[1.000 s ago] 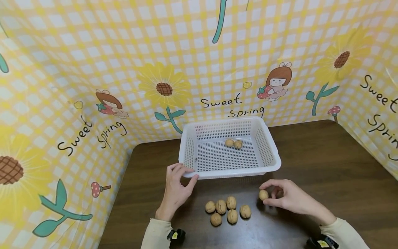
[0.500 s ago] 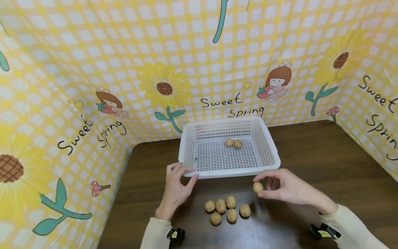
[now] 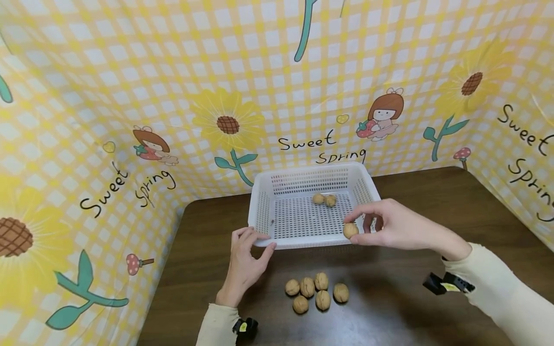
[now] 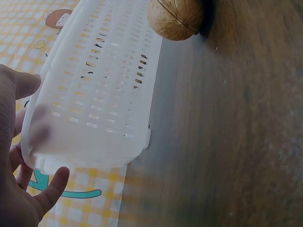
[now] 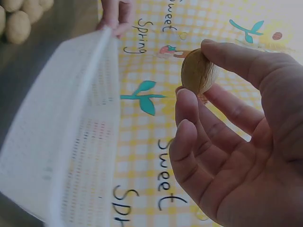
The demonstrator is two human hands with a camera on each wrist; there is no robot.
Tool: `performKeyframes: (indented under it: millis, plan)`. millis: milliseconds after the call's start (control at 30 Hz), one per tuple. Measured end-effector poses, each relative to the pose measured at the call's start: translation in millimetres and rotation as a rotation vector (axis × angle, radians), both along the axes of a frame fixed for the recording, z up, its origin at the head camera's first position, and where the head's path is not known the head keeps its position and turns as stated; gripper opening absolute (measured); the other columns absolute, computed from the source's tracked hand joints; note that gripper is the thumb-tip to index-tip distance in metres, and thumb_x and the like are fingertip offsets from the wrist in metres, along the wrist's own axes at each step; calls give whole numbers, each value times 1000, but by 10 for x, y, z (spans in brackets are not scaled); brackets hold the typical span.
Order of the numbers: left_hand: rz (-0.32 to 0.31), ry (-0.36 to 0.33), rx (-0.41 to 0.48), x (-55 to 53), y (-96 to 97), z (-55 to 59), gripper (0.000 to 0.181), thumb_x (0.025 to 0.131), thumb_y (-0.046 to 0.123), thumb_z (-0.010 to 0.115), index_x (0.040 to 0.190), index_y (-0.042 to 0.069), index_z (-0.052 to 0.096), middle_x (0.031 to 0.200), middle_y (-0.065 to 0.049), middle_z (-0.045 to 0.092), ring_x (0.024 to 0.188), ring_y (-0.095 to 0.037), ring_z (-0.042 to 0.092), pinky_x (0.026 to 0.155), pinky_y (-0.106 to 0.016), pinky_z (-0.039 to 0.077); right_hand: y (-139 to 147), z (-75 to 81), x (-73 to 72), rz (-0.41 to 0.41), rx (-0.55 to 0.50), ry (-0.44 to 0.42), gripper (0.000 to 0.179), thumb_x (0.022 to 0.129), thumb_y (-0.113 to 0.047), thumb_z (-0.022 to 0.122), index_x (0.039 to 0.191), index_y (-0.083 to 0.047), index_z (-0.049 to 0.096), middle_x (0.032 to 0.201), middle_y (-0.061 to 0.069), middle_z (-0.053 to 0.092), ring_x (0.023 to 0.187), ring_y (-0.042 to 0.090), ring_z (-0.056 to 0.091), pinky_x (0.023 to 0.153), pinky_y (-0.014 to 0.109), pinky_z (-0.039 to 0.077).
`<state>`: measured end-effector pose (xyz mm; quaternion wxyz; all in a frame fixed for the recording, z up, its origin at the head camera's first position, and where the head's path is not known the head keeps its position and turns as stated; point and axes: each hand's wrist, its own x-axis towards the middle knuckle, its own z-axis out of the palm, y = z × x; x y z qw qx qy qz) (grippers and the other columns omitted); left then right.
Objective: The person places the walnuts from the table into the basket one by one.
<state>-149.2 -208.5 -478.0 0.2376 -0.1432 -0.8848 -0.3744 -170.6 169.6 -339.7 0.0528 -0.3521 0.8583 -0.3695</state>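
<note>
My right hand [image 3: 396,226] pinches a walnut [image 3: 350,230] between thumb and fingers, over the front right rim of the white plastic basket [image 3: 311,240]. The right wrist view shows this walnut [image 5: 198,71] held at the fingertips, with the basket [image 5: 52,113] beside it. At the basket's front left corner, my left hand [image 3: 248,264] grips the rim, thumb on one side and fingers on the other. Two walnuts [image 3: 324,200] lie on the basket floor towards the back. In front of the basket, several walnuts [image 3: 307,287] sit on the table in a loose group.
The dark wooden table [image 3: 216,226] carries the basket near its back edge. A yellow checked cloth [image 3: 268,96] with printed flowers rises behind and at both sides. Each wrist wears a black strap device, such as the right wristband [image 3: 447,283].
The right hand has lifted the walnut from near the table up and forward to the basket's front rim. My left hand keeps its grip on the corner.
</note>
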Motion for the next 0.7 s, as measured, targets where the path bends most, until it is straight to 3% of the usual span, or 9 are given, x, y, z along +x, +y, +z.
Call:
performKeyframes:
  millis: [267,400,567,700]
  plan:
    - [-1,2,3,1,-1,11,16,89,23,85,101,14,77,109,-8,75,126,-34,49,110,-51,37,-108,339,-248,8,7,-37,31,92,-26,85,121,-17,79,90,-9,74,79,8,67,66,28,55]
    - [-4,15,4,7,8,9,16,88,22,86,100,14,77,107,-8,75,125,-35,49,109,-52,37,-179,468,-382,18,9,-38,32,93,-27,84,122,-17,78,102,-5,77,83,11,69,69,29,57]
    - [5,41,-5,0,7,3,16,87,20,86,99,13,77,105,-7,75,123,-36,50,108,-53,38,-250,572,-589,33,2,-68,33,95,-22,81,126,-11,76,121,4,77,89,15,72,76,29,58]
    - [8,21,-6,4,6,2,16,88,21,86,100,14,77,106,-7,75,125,-36,50,109,-53,37,-298,599,-744,10,13,-133,36,96,-24,78,130,-10,74,120,6,77,92,19,72,79,32,56]
